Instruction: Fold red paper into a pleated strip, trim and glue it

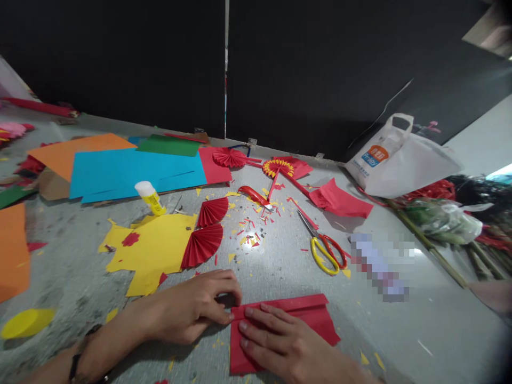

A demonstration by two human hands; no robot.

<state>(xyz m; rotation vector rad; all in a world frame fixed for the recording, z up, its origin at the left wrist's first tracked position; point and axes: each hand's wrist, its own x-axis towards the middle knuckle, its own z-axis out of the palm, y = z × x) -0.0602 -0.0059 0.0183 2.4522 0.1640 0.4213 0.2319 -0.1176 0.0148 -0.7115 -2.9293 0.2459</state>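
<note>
A sheet of red paper (316, 322) lies on the table in front of me, with a narrow strip folded along its far edge. My right hand (280, 338) rests flat on it, fingers stretched out to the left. At the paper's upper left corner, the curled thumb and forefinger of my left hand (206, 306) pinch the folded edge. Beyond the left hand are two pleated red paper fans (202, 247) beside a cut piece of yellow paper (154, 248). A glue stick (150, 198) stands behind the yellow piece.
Scissors (326, 250) and a red utility knife (254, 196) lie amid paper scraps. Blue card (136, 173) and orange card (12, 256) are to the left. Finished-looking red fans (279, 168) lie farther back. A white plastic bag (396, 160) and wrapped stems (444, 221) sit right.
</note>
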